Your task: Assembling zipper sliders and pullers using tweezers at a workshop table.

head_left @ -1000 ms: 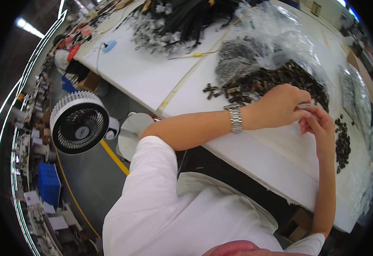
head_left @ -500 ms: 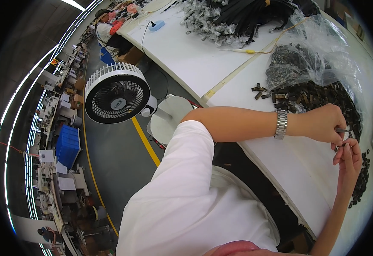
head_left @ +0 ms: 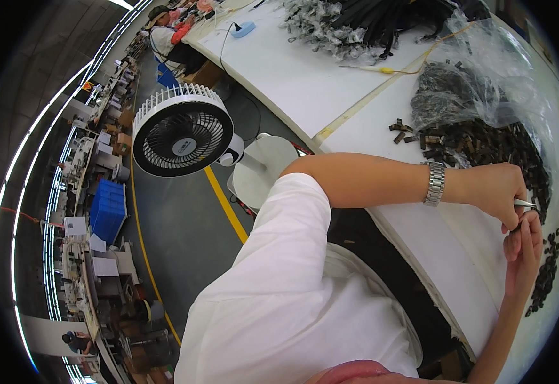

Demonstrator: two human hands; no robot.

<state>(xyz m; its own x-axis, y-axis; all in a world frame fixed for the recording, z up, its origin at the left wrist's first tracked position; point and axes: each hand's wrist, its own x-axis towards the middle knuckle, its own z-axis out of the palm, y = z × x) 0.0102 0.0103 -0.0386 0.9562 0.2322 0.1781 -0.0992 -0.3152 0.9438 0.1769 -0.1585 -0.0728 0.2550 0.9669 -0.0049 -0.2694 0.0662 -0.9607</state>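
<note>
Silvery metal tweezers (head_left: 524, 204) sit pinched in my left hand (head_left: 494, 192); my right hand (head_left: 524, 256) closes on one small dark part (head_left: 516, 228) above the white table (head_left: 446, 243). One clear plastic bag (head_left: 478, 89) lies behind two dark part piles (head_left: 484, 144).

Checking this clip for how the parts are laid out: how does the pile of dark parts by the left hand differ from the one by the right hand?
The pile by the left hand is broad, brownish, and runs under a clear plastic bag. The pile by the right hand is a narrow, darker strip lying in the open. Both lie loose on the white table.
</note>
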